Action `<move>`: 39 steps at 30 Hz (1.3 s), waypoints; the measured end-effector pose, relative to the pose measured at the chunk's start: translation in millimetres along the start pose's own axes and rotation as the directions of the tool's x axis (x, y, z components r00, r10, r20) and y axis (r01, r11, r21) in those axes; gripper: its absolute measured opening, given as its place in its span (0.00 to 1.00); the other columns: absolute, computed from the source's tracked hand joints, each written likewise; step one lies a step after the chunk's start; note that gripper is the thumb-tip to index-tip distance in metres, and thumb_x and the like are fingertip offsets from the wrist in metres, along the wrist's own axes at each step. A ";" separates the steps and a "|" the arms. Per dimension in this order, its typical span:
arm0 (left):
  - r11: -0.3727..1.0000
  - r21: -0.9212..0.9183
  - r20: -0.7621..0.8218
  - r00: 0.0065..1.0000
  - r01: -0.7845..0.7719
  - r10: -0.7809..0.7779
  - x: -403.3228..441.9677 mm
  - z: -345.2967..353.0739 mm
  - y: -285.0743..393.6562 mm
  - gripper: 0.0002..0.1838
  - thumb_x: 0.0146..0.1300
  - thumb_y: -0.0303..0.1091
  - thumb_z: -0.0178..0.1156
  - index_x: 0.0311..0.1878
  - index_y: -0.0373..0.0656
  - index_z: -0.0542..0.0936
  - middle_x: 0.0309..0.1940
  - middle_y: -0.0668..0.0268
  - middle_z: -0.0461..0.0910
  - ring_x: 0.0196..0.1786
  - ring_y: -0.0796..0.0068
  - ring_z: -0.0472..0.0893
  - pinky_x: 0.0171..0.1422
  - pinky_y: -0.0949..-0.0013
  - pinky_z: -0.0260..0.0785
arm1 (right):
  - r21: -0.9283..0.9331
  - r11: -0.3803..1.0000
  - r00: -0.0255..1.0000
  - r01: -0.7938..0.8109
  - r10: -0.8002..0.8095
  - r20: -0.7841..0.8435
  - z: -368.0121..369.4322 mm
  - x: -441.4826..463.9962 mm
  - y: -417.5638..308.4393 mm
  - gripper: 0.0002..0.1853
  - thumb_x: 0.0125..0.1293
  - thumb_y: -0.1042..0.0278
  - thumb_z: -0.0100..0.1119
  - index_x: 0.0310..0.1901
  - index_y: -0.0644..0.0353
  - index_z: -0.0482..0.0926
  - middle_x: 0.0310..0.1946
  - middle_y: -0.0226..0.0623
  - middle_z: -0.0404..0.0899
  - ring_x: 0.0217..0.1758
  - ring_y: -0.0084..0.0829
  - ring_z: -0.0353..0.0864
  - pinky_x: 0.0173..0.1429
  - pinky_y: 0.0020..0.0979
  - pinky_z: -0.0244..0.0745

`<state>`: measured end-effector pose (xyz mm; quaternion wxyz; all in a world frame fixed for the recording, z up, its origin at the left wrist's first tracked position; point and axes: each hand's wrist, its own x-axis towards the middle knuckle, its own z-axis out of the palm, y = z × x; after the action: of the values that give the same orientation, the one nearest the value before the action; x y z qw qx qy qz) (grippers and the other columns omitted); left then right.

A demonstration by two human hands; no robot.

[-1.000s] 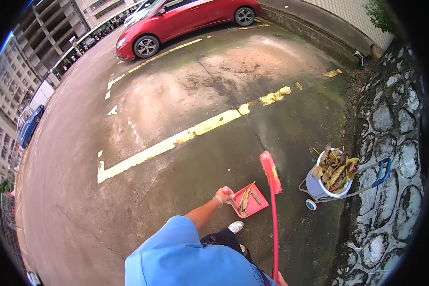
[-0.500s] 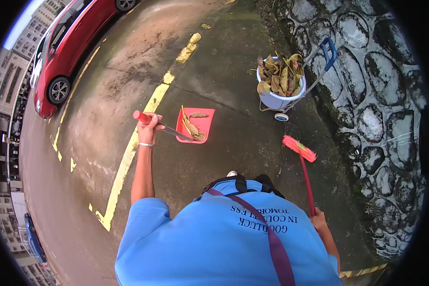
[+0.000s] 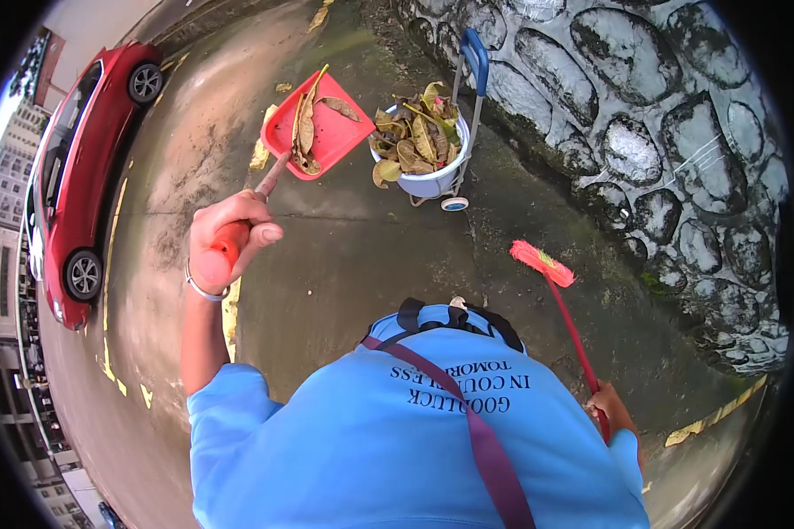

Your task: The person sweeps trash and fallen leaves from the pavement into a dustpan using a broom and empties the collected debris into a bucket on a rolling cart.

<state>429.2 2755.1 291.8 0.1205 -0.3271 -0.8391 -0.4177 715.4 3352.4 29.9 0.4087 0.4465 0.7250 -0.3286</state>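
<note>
My left hand (image 3: 231, 231) is closed round the handle of a red long-handled dustpan (image 3: 340, 144), raised in front of me. Several brown dry leaves (image 3: 305, 132) lie in its pan, one sticking out past the edge. Just right of the pan stands a light blue bucket (image 3: 430, 184), heaped with brown and yellowish leaves (image 3: 419, 141). Low on the right, my right hand (image 3: 609, 406) grips the red stick of a broom (image 3: 577, 339). Its pink-red bristle head (image 3: 543, 263) points forward over the ground, a bit of yellow-green caught on it.
The bucket rides on a small wheeled trolley with a blue handle (image 3: 475, 60). A stone wall (image 3: 631, 150) runs along the right. At the left a red car (image 3: 84, 194) is parked beyond yellow painted lines (image 3: 230, 322) on damp concrete.
My left hand has lifted the dustpan off the ground with the leaves in it and brought it up beside the bucket. The broom stays at my right, its head slightly shifted.
</note>
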 end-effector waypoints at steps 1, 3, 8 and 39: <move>1.000 0.015 0.088 0.996 -0.017 0.016 15.1 19.6 -0.6 0.09 0.46 0.26 0.63 0.24 0.39 0.70 0.16 0.67 0.68 0.20 0.72 0.70 0.23 0.70 0.61 | 0.016 1.000 1.000 -0.007 0.007 0.029 -8.4 3.9 3.8 0.35 0.43 0.87 0.55 0.57 0.61 0.59 0.11 0.38 0.68 0.09 0.28 0.68 0.11 0.31 0.60; 0.995 0.009 0.268 0.959 -0.096 0.090 43.7 64.2 -5.4 0.09 0.46 0.27 0.63 0.25 0.40 0.71 0.17 0.66 0.70 0.22 0.68 0.71 0.25 0.67 0.61 | 0.054 0.998 0.996 -0.023 0.019 0.082 -21.9 11.0 7.4 0.34 0.42 0.88 0.55 0.56 0.62 0.60 0.11 0.38 0.68 0.09 0.28 0.68 0.11 0.31 0.60; 0.954 -0.022 0.617 0.746 -0.300 0.250 82.0 172.9 -36.0 0.07 0.44 0.28 0.62 0.25 0.43 0.72 0.19 0.65 0.72 0.24 0.63 0.73 0.27 0.63 0.64 | 0.115 0.993 0.997 0.012 -0.020 0.069 -17.6 17.4 10.6 0.29 0.41 0.87 0.56 0.50 0.61 0.66 0.11 0.37 0.68 0.09 0.28 0.68 0.12 0.32 0.62; 0.798 -0.473 0.141 0.926 0.373 -0.349 182.2 55.2 -8.4 0.10 0.53 0.31 0.59 0.29 0.39 0.68 0.16 0.64 0.68 0.14 0.84 0.65 0.07 0.86 0.46 | 0.049 0.997 0.996 -0.053 0.050 0.068 -64.0 3.3 -33.6 0.30 0.41 0.88 0.56 0.51 0.57 0.68 0.12 0.36 0.67 0.10 0.26 0.66 0.11 0.29 0.58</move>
<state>289.7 2876.1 338.9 -0.0682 -0.1905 -0.7544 -0.6245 664.6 3394.5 59.5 0.4296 0.4642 0.6905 -0.3510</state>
